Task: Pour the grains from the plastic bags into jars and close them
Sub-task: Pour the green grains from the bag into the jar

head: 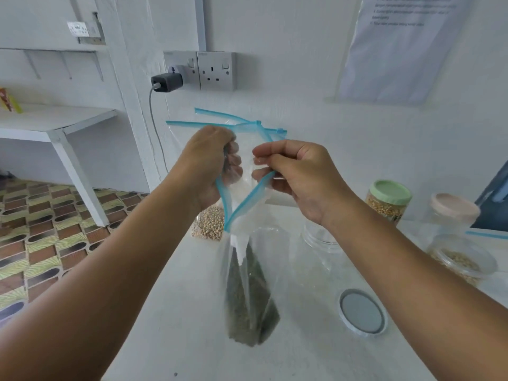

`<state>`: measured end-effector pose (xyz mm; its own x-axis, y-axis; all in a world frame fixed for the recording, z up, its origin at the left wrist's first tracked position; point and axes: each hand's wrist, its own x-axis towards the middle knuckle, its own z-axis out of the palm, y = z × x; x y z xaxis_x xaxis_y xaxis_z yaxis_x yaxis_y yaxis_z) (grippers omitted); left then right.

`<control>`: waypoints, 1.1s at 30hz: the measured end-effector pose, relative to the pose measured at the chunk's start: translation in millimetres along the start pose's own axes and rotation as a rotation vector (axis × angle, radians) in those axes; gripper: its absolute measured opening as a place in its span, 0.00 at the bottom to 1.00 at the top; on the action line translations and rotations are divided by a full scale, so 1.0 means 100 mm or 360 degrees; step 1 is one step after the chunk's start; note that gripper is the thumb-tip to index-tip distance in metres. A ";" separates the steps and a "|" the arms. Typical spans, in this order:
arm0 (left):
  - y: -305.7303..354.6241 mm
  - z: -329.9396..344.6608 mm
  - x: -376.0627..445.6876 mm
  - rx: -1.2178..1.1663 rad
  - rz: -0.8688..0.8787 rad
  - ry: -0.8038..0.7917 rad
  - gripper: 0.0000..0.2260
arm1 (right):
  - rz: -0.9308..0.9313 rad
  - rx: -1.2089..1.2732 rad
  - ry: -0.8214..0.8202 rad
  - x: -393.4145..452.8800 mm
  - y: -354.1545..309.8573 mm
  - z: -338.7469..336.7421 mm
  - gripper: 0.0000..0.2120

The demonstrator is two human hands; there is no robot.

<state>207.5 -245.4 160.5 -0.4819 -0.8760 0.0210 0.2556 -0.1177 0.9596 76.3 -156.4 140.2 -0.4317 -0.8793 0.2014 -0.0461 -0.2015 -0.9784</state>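
Blue zip strip parting: my left hand (217, 160) and right hand (288, 174) each pinch one lip of dark-grain bag (248, 292), bottom on desk (170, 312) mid-front. I pull evenly, keep bag upright; open jar (320, 235) waits just right.

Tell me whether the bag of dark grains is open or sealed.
Open. The clear plastic bag of dark grains has its blue zip strips parted in a V between the left hand and right hand.

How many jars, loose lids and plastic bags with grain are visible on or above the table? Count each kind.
Jars: 4 (green-lid jar, pink-lid jar, open empty jar, open jar with grain)
Loose lids: 1 (grey lid)
Bags with grain: 2 (held bag, pale-grain bag)
Total: 7
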 end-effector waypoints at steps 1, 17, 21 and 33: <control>-0.07 0.01 -0.01 0.0125 0.0030 0.0010 0.10 | 0.0021 -0.0071 0.0008 -0.02 0.06 -0.02 0.12; -0.19 -0.32 -0.34 0.1792 0.0317 -0.0221 0.07 | -0.0185 -0.1056 -0.0237 -0.11 0.24 -0.27 0.15; -0.05 -0.52 -0.39 0.2104 0.0486 0.0024 0.08 | -0.0368 -0.1613 -0.0200 -0.11 0.26 -0.56 0.18; -0.13 -0.46 -0.46 0.2115 0.0341 -0.0169 0.16 | -0.0110 -0.1791 -0.0473 -0.21 0.34 -0.67 0.19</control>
<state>265.0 -225.3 133.9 -0.6124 -0.7727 0.1669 -0.6358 0.6070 0.4768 23.3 -116.3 99.3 -0.1755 -0.9780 0.1129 -0.8989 0.1124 -0.4235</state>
